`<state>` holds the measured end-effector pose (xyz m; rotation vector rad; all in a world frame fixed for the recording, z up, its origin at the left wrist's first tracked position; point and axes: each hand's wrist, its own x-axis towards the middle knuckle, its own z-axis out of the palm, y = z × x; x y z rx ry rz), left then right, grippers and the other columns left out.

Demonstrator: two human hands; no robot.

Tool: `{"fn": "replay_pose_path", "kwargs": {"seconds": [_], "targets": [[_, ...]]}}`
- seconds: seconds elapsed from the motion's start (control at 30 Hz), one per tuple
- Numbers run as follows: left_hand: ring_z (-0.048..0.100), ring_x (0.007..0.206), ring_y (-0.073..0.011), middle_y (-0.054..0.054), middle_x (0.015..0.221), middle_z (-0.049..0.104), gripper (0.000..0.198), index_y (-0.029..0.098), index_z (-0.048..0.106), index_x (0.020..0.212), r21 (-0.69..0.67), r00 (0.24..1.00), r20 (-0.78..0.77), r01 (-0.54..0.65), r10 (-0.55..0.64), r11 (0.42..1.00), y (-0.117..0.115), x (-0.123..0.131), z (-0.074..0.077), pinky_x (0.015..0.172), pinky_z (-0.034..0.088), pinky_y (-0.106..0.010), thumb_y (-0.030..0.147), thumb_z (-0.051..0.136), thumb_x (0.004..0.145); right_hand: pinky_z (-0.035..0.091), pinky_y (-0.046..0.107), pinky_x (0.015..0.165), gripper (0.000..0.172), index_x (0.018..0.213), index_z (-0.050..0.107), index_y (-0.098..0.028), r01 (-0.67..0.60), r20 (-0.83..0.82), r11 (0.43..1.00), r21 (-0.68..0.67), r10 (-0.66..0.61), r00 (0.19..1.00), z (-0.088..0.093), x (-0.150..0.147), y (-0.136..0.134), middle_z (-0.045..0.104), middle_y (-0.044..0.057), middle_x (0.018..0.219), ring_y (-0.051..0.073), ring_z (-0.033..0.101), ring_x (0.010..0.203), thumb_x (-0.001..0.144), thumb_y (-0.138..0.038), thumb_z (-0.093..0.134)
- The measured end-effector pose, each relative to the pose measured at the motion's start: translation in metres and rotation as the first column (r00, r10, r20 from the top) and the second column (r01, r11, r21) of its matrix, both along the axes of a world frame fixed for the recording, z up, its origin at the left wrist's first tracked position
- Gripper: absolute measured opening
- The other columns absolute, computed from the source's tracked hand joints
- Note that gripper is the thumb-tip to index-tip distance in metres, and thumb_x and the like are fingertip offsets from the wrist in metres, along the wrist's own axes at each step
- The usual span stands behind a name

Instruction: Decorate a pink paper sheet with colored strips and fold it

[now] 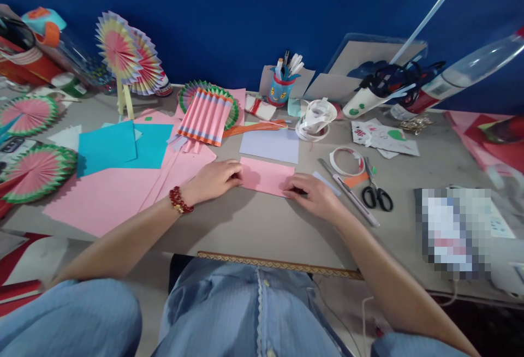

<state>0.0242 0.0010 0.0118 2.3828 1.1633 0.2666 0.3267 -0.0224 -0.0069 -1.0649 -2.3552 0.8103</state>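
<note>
A small pink sheet of paper (267,176), wider than it is deep, is at the middle of the table. At its left end, my left hand (216,180) pinches the paper between curled fingers and thumb. My right hand (314,195) grips the near right corner in the same way, its fingertips bent over the edge. Just behind lies a pale lilac sheet (270,146). A pleated pink paper strip (206,117) with orange and lilac edges rests farther back to the left. To the right of my right hand are a craft knife (352,196) and black-handled scissors (377,197).
Pink sheets (102,198) and blue sheets (106,149) cover the left side. Paper fans (117,48) stand behind them. Tape rolls (347,161), a pen cup (280,90) and a tilted plastic bottle (462,76) are toward the back. A blurred-out object (448,231) lies right.
</note>
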Motion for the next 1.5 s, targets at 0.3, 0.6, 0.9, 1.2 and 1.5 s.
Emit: {"fn": "replay_pose_path", "kwargs": {"seconds": [0.3,0.6,0.9,1.2,1.5], "targets": [[0.059,0.082,-0.016,0.0,0.091,0.064,0.013,0.019,0.059,0.088,0.003,1.0,-0.011,0.012,-0.012,1.0,-0.001,0.0,0.002,0.071,0.039,-0.027,0.027,0.053,0.096,0.045,0.031,0.077,0.018,0.097,0.065,-0.019,0.017,0.028,0.996,0.082,-0.019,0.999,-0.006,0.001,-0.005,0.067,0.007,0.091,0.019,0.06,0.085,0.098,-0.032,0.052],[0.058,0.098,-0.022,-0.008,0.109,0.06,0.025,0.019,0.057,0.12,0.182,0.99,-0.114,0.104,-0.084,0.978,-0.009,-0.001,-0.002,0.084,0.045,-0.034,0.023,0.043,0.099,0.045,0.032,0.084,0.036,0.122,0.067,-0.029,-0.029,0.152,0.96,0.278,-0.015,0.988,-0.012,-0.001,-0.012,0.063,0.007,0.104,0.018,0.056,0.093,0.098,-0.016,0.044],[0.04,0.135,-0.0256,-0.002,0.145,0.048,0.077,0.039,0.029,0.152,0.302,0.846,-0.362,0.503,-0.391,0.81,-0.003,0.009,0.001,0.117,0.02,-0.051,0.0,0.037,0.086,0.041,0.028,0.082,0.038,0.122,0.067,-0.031,-0.05,0.249,0.944,0.326,-0.034,0.968,-0.015,-0.001,-0.012,0.06,0.005,0.103,0.016,0.052,0.09,0.096,-0.013,0.048],[0.015,0.15,-0.0238,0.007,0.158,0.031,0.082,0.039,0.021,0.154,0.259,0.819,-0.334,0.555,-0.466,0.79,0.006,0.002,-0.012,0.12,0.008,-0.059,-0.002,0.031,0.084,0.039,0.028,0.082,0.038,0.123,0.066,-0.033,-0.073,0.296,0.91,0.409,-0.056,0.954,-0.016,-0.002,-0.015,0.061,0.004,0.107,0.016,0.05,0.091,0.096,-0.014,0.048],[0.022,0.149,-0.0275,0.0,0.159,0.028,0.065,0.032,0.02,0.155,0.295,0.841,-0.279,0.534,-0.464,0.792,-0.003,-0.008,-0.022,0.122,-0.003,-0.054,0.053,0.043,0.098,0.04,0.029,0.083,0.042,0.126,0.063,-0.039,-0.062,0.344,0.922,0.382,-0.079,0.935,-0.016,-0.002,-0.018,0.059,0.004,0.113,0.016,0.049,0.093,0.095,-0.014,0.05]]}}
